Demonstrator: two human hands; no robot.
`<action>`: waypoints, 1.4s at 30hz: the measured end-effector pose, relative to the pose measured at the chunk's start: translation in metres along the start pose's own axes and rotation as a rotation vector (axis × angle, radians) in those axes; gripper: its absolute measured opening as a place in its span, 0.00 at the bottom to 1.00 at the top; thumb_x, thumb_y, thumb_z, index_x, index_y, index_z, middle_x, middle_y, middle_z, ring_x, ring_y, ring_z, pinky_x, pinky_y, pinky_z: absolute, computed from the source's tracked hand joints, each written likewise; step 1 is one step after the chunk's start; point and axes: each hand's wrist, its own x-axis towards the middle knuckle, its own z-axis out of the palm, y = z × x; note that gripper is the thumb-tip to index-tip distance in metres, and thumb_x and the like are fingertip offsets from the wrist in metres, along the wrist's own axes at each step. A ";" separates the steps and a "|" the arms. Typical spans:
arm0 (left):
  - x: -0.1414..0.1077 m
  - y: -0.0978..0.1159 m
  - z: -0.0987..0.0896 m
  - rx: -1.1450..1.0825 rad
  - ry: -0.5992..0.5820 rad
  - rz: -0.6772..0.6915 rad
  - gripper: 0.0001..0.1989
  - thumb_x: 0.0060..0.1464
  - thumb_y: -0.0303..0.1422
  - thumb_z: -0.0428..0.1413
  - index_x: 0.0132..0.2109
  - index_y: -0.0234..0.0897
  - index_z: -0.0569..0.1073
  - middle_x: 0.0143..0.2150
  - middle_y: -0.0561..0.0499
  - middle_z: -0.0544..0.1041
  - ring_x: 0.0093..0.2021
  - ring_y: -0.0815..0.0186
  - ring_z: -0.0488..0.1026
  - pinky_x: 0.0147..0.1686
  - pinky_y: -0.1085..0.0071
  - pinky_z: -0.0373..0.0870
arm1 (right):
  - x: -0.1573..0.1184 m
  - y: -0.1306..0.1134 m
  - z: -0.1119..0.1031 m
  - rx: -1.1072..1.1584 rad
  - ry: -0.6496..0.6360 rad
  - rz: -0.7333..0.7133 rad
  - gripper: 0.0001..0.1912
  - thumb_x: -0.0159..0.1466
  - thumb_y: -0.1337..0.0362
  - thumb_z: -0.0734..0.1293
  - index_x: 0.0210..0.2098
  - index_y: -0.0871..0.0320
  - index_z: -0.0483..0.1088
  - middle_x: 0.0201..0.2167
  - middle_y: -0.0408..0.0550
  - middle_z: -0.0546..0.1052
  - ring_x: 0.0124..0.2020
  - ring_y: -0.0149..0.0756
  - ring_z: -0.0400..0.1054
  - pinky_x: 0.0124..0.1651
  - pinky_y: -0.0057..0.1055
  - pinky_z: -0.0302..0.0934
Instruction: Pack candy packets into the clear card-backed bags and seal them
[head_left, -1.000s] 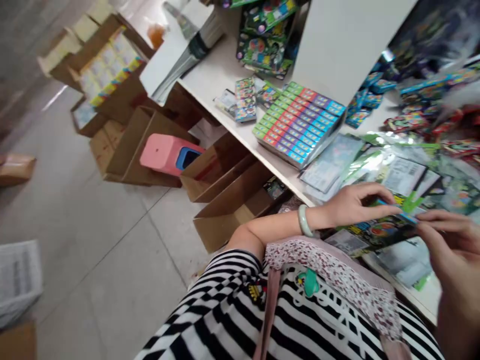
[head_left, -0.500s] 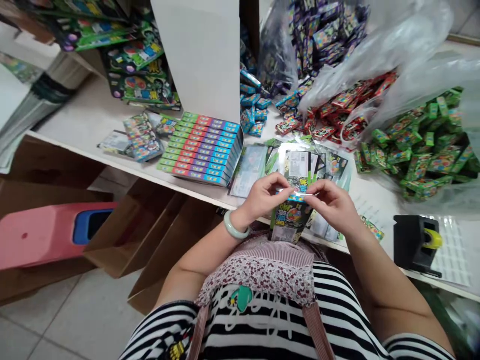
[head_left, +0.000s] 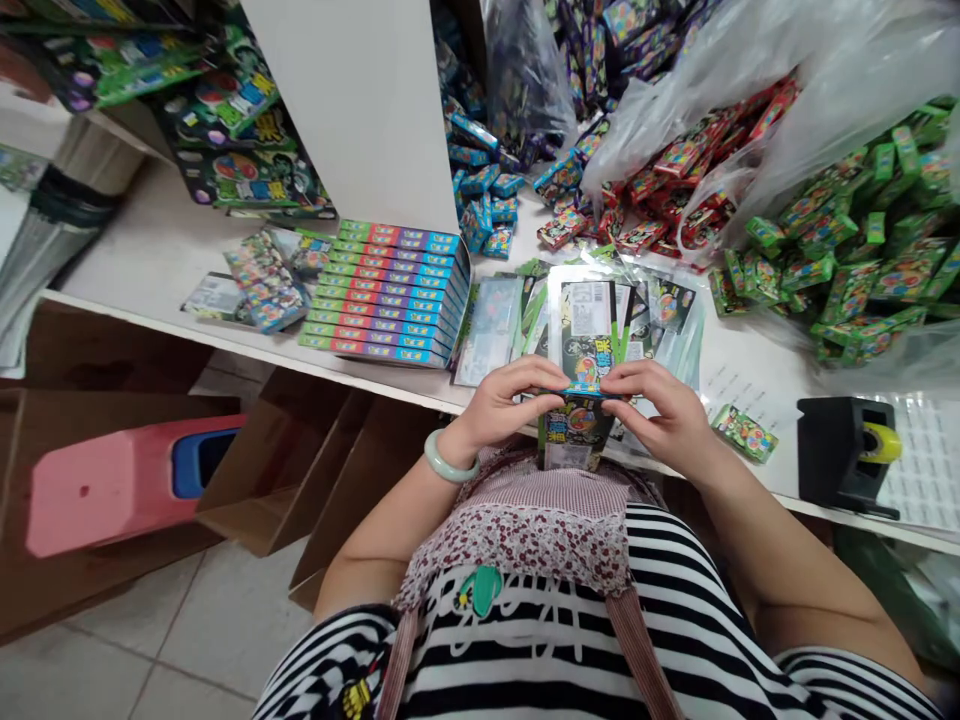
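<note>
At the table's front edge, my left hand [head_left: 519,395] and my right hand [head_left: 660,405] pinch the two ends of a narrow blue strip on a dark printed package [head_left: 577,430]. The package hangs below the strip, over the edge near my apron. Just beyond my fingers lies a clear-edged black and green packet [head_left: 589,310] with a white label, on top of several similar packets. To the left stands a stack of boxes [head_left: 386,295] striped green, red, purple and blue.
Small blue boxes [head_left: 487,215], red boxes [head_left: 682,170] and green boxes [head_left: 847,260] lie in heaps behind, among plastic bags. A black tape dispenser [head_left: 840,450] stands at right. Cartons and a pink stool [head_left: 112,480] are at lower left.
The view has shifted, so the table items sit differently in it. Both hands still grip the strip, with their fingers now straighter along it and the blue strip more visible.
</note>
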 end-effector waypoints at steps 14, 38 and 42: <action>-0.001 -0.001 0.009 0.062 0.030 -0.023 0.04 0.59 0.32 0.62 0.42 0.40 0.78 0.40 0.48 0.79 0.42 0.66 0.77 0.40 0.68 0.75 | 0.003 0.001 -0.009 -0.047 -0.112 -0.051 0.01 0.67 0.63 0.67 0.38 0.52 0.71 0.41 0.48 0.77 0.46 0.40 0.72 0.48 0.41 0.68; 0.029 -0.010 0.023 0.223 0.058 -0.081 0.05 0.57 0.28 0.60 0.41 0.42 0.78 0.37 0.52 0.76 0.40 0.67 0.73 0.41 0.69 0.69 | -0.102 0.142 -0.112 -0.612 0.446 0.821 0.05 0.60 0.66 0.63 0.33 0.58 0.71 0.40 0.56 0.74 0.38 0.45 0.70 0.51 0.46 0.63; 0.027 -0.014 0.020 0.216 0.053 -0.085 0.06 0.58 0.28 0.59 0.41 0.42 0.78 0.37 0.53 0.76 0.40 0.67 0.73 0.41 0.69 0.69 | -0.109 0.144 -0.115 -0.530 0.463 0.839 0.03 0.59 0.65 0.63 0.30 0.56 0.67 0.37 0.52 0.74 0.38 0.43 0.70 0.48 0.44 0.65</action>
